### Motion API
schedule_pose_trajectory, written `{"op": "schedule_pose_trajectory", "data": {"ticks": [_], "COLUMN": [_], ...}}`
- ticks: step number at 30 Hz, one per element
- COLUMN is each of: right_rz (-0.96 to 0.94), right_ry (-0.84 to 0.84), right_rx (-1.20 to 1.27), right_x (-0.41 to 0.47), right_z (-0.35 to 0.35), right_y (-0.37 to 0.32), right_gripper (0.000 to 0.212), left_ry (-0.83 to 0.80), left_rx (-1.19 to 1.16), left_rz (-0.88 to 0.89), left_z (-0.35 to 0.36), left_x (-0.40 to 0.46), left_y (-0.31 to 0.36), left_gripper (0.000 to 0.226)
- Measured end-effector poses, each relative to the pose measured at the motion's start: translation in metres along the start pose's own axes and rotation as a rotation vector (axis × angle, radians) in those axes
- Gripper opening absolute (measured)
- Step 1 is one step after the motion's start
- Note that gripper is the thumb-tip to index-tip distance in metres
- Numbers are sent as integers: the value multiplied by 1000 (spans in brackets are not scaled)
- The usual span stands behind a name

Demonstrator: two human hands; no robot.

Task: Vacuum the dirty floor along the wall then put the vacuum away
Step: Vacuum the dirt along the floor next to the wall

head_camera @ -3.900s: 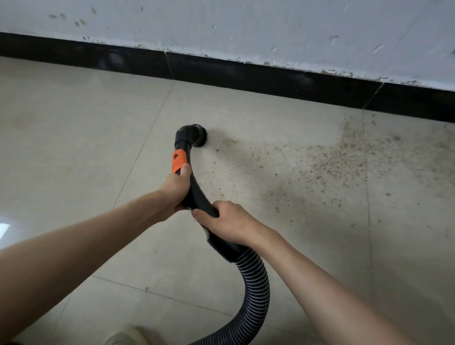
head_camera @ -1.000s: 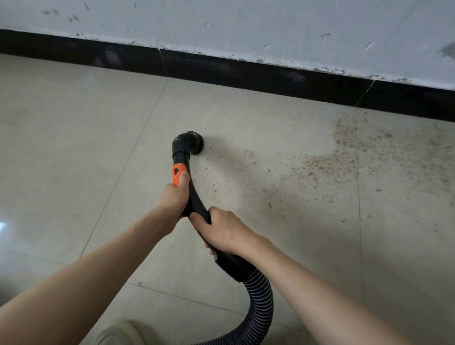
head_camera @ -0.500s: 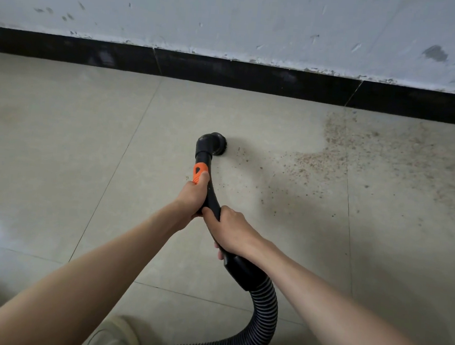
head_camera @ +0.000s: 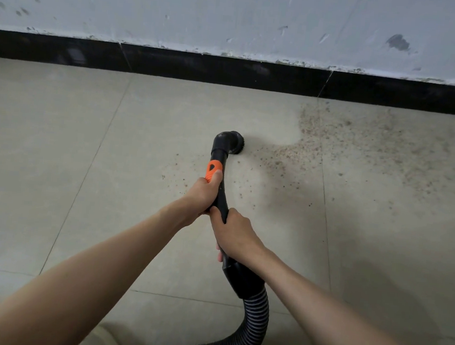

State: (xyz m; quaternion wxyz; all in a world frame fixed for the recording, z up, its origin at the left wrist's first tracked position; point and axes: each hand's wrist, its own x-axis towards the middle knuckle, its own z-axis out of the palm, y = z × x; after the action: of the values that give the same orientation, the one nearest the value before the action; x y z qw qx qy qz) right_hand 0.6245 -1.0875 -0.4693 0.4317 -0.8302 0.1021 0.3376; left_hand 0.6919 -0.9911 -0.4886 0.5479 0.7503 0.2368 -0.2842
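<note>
Black plastic: vacuum wand (head_camera: pixel 221 196), smooth rigid tube w/ slight curve, elbow bend at far end
Nozzle: round brush head (head_camera: pixel 233 143), short dark bristles round the rim, resting on floor (head_camera: pixel 58 159) at left edge of the dirt
Orange bit: collar (head_camera: pixel 213 170) on wand just below the elbow, w/ small dark teardrop mark; no writing legible anywhere on the tool
Hose: ribbed black corrugated hose (head_camera: pixel 257 315), pale lines between ribs, joins flared wand cuff, loops down and left out of bottom edge
Left hand: left hand (head_camera: pixel 202 195) wrapped round upper wand, thumb lying along the tube w/ tip touching orange collar, fingers curled under
Right hand: right hand (head_camera: pixel 233 234) gripping wand just below the left one, knuckles up, fingers curled round tube; the two hands touch
Arms: both bare, stretched fwd and near straight, converging on wand
Dirt: brownish gritty crumbs (head_camera: pixel 332 145), dense patch right of nozzle reaching the skirting, thinner specks near wand
Floor: glossy beige tiles, thin grout lines, faint glare at left
Skirting: shiny black strip (head_camera: pixel 202 67) along wall base, in segments
Wall: matt whitish paint (head_camera: pixel 233 15), scuffed, chipped, grey blotch upper right
</note>
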Motion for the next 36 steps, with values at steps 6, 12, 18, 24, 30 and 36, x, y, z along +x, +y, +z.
{"op": "schedule_pose_trajectory", "data": {"ticks": [6, 12, 18, 24, 30, 36], "right_rz": [31, 63, 101, 114, 29, -159], "right_ry": [65, 142, 191, 156, 14, -137], "right_rx": [112, 212, 278, 321, 344, 216], "right_x": [-5, -6, 2, 3, 13, 22], "right_z": [-14, -27, -40, -49, -50, -27], "right_y": [10, 19, 19, 20, 7, 3], "right_gripper": [39, 34, 35, 34, 36, 31], "left_ry": [-43, -89, -170, -285, -128, 100], "left_rx": [68, 169, 153, 139, 94, -79], "left_rz": [64, 114, 102, 37, 35, -52], "left_z": [26, 49, 57, 52, 21, -37], "left_x": [3, 6, 17, 27, 31, 36], "left_y": [12, 26, 44, 55, 70, 49], "left_gripper": [49, 46, 41, 41, 45, 51]}}
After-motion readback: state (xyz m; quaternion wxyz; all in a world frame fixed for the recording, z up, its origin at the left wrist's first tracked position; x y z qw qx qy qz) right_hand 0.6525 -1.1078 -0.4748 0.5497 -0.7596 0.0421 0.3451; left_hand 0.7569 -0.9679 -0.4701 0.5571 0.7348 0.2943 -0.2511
